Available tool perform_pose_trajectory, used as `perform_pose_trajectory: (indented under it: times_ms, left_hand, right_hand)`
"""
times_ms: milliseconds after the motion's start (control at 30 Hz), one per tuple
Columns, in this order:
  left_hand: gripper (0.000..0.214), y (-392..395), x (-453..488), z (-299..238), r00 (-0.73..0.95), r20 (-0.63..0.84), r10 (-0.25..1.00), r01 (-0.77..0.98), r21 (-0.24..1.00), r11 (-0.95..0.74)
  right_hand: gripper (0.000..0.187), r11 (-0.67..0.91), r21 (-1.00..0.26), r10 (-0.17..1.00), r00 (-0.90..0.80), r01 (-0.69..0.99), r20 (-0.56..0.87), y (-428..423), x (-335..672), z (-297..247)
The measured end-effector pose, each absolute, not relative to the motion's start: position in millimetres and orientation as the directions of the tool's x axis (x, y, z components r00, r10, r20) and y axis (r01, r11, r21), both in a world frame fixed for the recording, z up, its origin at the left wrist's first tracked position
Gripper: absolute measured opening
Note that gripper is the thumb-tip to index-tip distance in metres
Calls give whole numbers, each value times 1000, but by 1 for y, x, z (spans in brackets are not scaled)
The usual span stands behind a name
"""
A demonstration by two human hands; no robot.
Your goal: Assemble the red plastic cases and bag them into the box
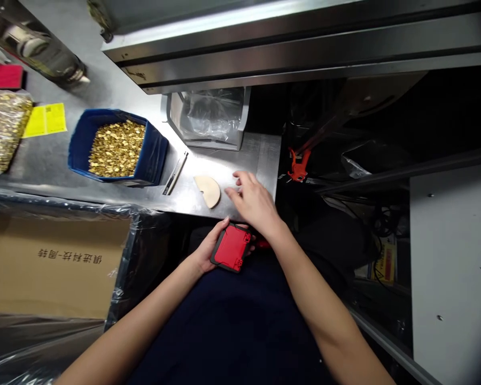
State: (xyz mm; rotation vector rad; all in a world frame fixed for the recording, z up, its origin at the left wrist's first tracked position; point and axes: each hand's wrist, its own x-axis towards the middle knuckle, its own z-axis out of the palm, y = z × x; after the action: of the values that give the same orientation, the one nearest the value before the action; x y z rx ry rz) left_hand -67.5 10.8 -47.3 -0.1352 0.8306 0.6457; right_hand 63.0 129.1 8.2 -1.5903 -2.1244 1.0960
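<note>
Bench (264, 155): L hand (207, 250) round red case (231, 247)

bin (80, 155) left of disc (208, 190), on bench (56, 160)

Head view, steeply down, close.

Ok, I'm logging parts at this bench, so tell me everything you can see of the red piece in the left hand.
The red piece is a flat, rounded rectangle: a red face inside a black rim, seemingly plastic, with small notches along one edge. It is held tilted over the lap, just below the metal table edge. The left hand grips its left side, thumb on top.
</note>
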Motion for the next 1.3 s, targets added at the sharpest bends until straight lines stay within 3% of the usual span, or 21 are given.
perform_pose_trajectory:
  times_ms: [100, 167, 267, 367, 467, 567, 800, 933, 1100, 1200, 1300]
  left_hand:
    - [55, 11, -72, -48, 520, -695, 497, -606, 109, 788]
    - [55, 12, -73, -48, 529, -681, 505, -618, 98, 780]
    - [54, 14, -72, -49, 543, -669, 507, -622, 86, 778]
    - [52, 15, -70, -50, 545, -669, 505, -617, 87, 782]
    - [52, 15, -67, -50, 532, -679, 505, -614, 101, 783]
    - [52, 13, -65, -49, 503, -698, 510, -613, 127, 780]
    - [52, 7, -60, -49, 415, -738, 532, -587, 229, 776]
    - [51, 5, -58, -52, 379, -731, 568, -537, 326, 778]
    - [51, 2, -53, -49, 387, -663, 640, -450, 470, 759]
    - [54, 0, -50, -45, 393, -623, 676, -402, 545, 736]
    - [51, -3, -47, -41, 392, -593, 704, -352, 611, 710]
  right_hand:
    - [33, 90, -713, 953, -267, 695, -140, 130, 110, 2]
    - [37, 42, -641, 983, -146, 767, -110, 134, 157, -7]
    - [42, 14, -318, 1000, -22, 948, -22, 150, 223, -28]
    - [47, 86, -164, 996, -91, 983, -21, 175, 259, -47]
    - [56, 251, -131, 960, -265, 959, -94, 204, 266, -62]
    - [52, 392, -131, 899, -410, 910, -157, 233, 258, -73]
    - [45, 550, -139, 803, -567, 823, -183, 259, 255, -73]
    - [40, 659, -173, 679, -678, 732, -281, 226, 266, -51]
    - [17, 780, -168, 485, -751, 603, -448, 142, 261, 3]
    - [6, 775, -112, 481, -695, 622, -534, 95, 247, 38]
    - [8, 731, -150, 474, -653, 666, -591, 60, 229, 60]
